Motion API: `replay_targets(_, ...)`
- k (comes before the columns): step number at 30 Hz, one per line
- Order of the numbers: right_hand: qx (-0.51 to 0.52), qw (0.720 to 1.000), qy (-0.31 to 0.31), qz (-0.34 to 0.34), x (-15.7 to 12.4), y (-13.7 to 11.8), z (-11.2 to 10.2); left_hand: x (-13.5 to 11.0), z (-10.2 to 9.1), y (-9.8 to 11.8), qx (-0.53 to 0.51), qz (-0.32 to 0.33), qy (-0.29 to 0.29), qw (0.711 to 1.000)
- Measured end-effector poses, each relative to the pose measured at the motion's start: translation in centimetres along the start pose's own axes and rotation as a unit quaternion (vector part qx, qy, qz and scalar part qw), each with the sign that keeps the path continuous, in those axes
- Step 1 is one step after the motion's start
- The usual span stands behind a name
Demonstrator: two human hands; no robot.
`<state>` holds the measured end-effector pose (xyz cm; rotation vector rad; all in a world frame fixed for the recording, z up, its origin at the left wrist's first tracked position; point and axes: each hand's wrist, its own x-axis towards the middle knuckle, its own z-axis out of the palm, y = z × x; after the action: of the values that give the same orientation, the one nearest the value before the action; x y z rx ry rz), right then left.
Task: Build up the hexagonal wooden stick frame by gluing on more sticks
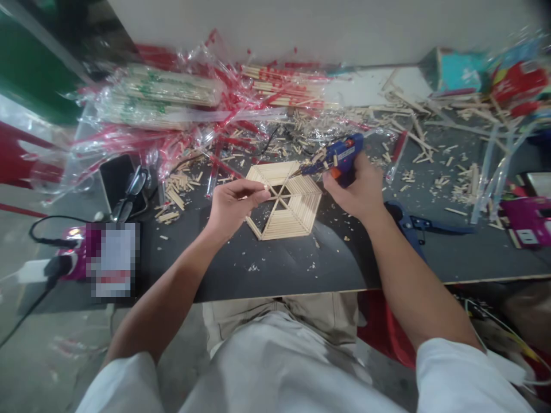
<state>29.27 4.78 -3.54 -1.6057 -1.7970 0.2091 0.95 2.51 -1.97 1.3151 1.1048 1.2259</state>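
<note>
A hexagonal panel of thin wooden sticks (pixel 297 215) lies flat on the dark table, its spokes meeting in the middle. Rows of sticks fill most of its sections, while the left section is an open gap. My left hand (pixel 235 206) pinches a short wooden stick (pixel 266 187) over that left side; only a pale tip shows between the fingers. Wrapped around the handle of a blue hot glue gun (pixel 344 154) is my right hand (pixel 361 186). The gun's nozzle points left, close above the panel's upper middle.
Blue cutters (pixel 430 223) lie right of my right forearm. Stick offcuts (pixel 176 192) are scattered about. Packed stick bundles (pixel 159 94) and plastic wrappers pile up behind. At left are a phone (pixel 114 183), glasses (pixel 131 192) and a purple power strip (pixel 77 249) with cables.
</note>
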Motion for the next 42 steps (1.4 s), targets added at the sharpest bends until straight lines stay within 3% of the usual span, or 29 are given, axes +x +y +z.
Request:
replay_targets(7, 0.009, 1.0, -0.013, 0.0, -0.2, -0.8, 0.7, 0.0, 0.3, 0.3, -0.134, -0.088, 0.025, 0.987)
replay_targets(15, 0.004, 0.997, -0.072, -0.009, -0.9, -2.3, 1.4, 0.1, 0.6, 0.4, -0.167, -0.141, 0.015, 0.976)
replay_targets(25, -0.018, 0.997, -0.071, -0.019, -0.8, -2.5, 1.3, 0.1, 0.4, 0.1, -0.174, -0.143, 0.019, 0.974)
replay_targets(32, 0.001, 0.996, -0.093, -0.007, -0.7, -2.7, 1.2, 0.1, 0.2, -0.3, -0.145, -0.108, -0.008, 0.984)
replay_targets(42, 0.009, 0.995, -0.094, -0.023, -0.7, -2.7, 1.0, 0.0, 0.4, -0.4, -0.159, -0.119, 0.012, 0.98)
